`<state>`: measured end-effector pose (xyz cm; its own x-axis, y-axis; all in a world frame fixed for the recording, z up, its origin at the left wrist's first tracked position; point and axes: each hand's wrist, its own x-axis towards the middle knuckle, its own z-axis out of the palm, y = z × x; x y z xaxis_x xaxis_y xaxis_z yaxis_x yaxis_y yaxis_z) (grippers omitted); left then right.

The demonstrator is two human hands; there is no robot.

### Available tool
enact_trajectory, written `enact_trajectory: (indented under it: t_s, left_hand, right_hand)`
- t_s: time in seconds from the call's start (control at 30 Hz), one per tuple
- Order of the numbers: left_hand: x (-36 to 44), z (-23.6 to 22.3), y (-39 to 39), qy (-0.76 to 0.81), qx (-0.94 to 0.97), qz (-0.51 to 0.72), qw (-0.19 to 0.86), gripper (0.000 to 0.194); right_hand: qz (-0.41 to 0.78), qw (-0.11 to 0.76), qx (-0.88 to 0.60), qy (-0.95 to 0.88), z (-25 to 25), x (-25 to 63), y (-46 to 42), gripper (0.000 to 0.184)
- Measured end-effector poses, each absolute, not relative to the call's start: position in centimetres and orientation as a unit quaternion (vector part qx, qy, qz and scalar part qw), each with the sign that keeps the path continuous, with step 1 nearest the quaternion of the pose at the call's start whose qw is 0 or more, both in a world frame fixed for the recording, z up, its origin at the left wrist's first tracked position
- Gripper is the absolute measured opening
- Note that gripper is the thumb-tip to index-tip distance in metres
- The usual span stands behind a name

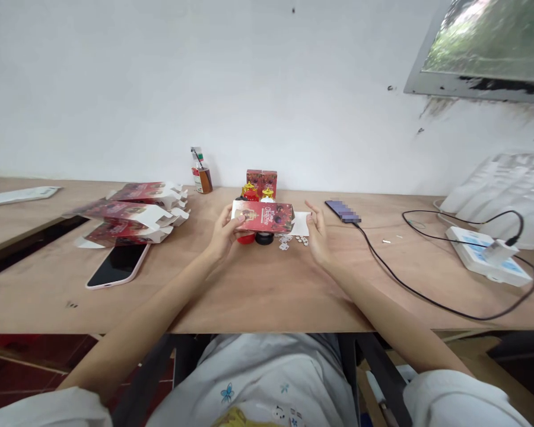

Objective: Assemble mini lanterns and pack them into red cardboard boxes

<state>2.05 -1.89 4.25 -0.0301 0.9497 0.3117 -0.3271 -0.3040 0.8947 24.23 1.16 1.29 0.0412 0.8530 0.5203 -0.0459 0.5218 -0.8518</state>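
- Clock centred on the red box [267, 217]; 12 = toward the wall [231, 89].
- Red box: held up over the table [267, 302], printed face up, long axis roughly 9 to 3. White flap [301, 224] sticks out at its 3 o'clock end.
- Left hand [223, 229]: on the box's 9 o'clock end, clamped on it, thumb on the printed face, other fingers mostly hidden.
- Right hand [318, 232]: at 3 o'clock, fingers apart, thumb by the flap's outer edge. Can't tell if it touches.
- Gold-topped pieces at 12, just past the box and partly hidden by it: a red one [251, 194] and a white one [267, 194].
- Two upright red boxes [262, 177] at 12, side by side behind those.
- Red round base [245, 239] and black round base [264, 239] show at 6 to 7 under the box's near edge; can't tell what each belongs to.
- Small white pieces [285, 242] scattered at 4 to 5, near the right hand.
- Pile of open red cartons [137, 216] at 9, flaps out; pink-edged phone [118, 265] at 8, just beside it.
- Bottle with brown liquid [202, 177] at 10.
- Second phone [336, 209] at 3, black cable [396, 274] running from it.
- White power strip [485, 252] and stacked white items [501, 193] well apart, also near 3.
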Motion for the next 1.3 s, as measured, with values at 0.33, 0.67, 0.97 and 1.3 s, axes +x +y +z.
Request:
enact_trajectory:
  t_s: [0.33, 0.67, 0.97, 1.3]
  left_hand:
    - [1.69, 3.83, -1.47, 0.307, 0.475, 0.647, 0.512, 0.044]
    - [2.13, 4.5, -2.04, 0.319, 0.466, 0.651, 0.507, 0.05]
    - [2.1, 4.3, -1.93, 0.309, 0.483, 0.64, 0.512, 0.046]
    - [2.44, 4.34, -2.39, 0.313, 0.512, 0.626, 0.498, 0.05]
  right_hand:
    - [0.324, 0.611, -0.383, -0.612, 1.78, 24.72, 0.99, 0.027]
    - [0.334, 0.566, -0.338, -0.673, 1.78, 24.91, 0.75, 0.019]
    - [0.325, 0.572, -0.348, -0.668, 2.3, 24.59, 0.33, 0.019]
    - [0.309, 0.603, -0.367, -0.638, 1.59, 24.44, 0.84, 0.016]
